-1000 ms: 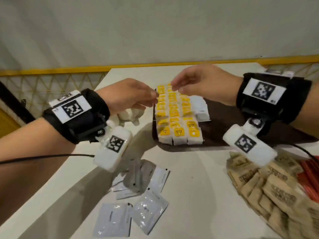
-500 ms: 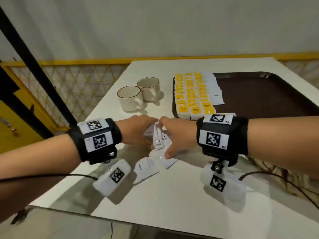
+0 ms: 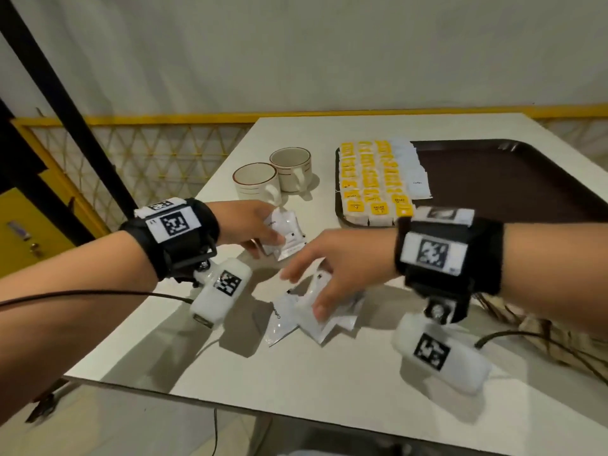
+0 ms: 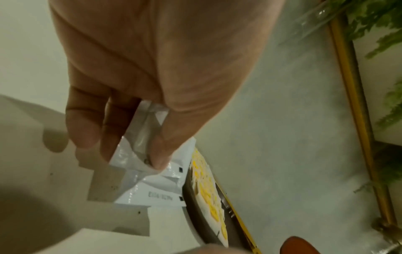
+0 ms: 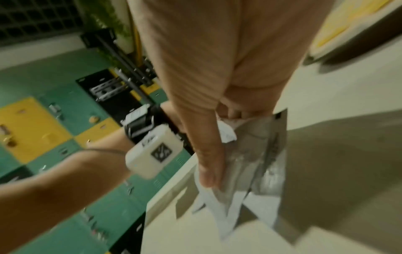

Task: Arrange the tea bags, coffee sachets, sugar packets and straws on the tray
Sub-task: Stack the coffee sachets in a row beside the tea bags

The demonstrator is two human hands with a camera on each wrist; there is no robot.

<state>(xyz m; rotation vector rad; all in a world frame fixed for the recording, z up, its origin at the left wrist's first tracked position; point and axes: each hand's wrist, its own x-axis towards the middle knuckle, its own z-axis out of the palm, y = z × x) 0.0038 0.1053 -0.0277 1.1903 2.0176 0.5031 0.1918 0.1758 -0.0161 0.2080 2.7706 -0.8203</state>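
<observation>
A: We are logging the left hand (image 3: 245, 225) — fingers (image 4: 87, 127) pinching a few white coffee sachets (image 3: 285, 232) above the table (image 3: 329, 390).

B: Right hand (image 3: 342, 268) — fingers curling on loose sachets (image 3: 316, 315) lying near the tray (image 3: 526, 179).

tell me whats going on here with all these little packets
A person is gathering white coffee sachets off the table. The left hand holds a small bunch of sachets pinched between thumb and fingers. The right hand is picking up the loose sachets lying nearer the table edge. The brown tray already has rows of yellow tea bags at its left end, and two cups stand beside it.
</observation>
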